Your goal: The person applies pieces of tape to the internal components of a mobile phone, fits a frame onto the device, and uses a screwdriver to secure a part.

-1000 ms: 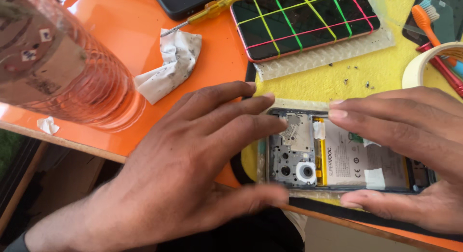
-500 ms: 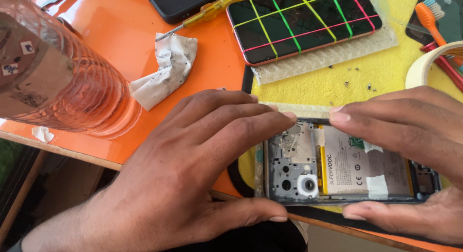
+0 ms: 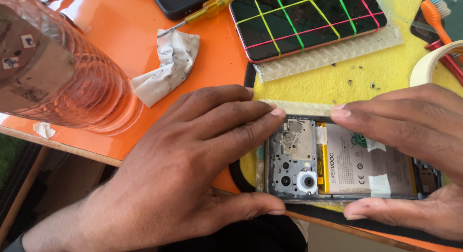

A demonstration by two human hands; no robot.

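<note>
Two hands [image 3: 193, 175] [image 3: 410, 150] grip flat, opened phone [image 3: 337, 160].

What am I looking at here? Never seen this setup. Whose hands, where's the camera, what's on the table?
One camera, worn on a person's head, looks down at their own two bare hands. The left hand and right hand grip an opened phone by its edges, its back cover off so the battery and camera parts show. It lies on a yellow mat over an orange table. Around it: a second phone bound with coloured rubber bands, a yellow-handled screwdriver, a crumpled wipe, a clear plastic bottle, a tape roll and an orange toothbrush.
</note>
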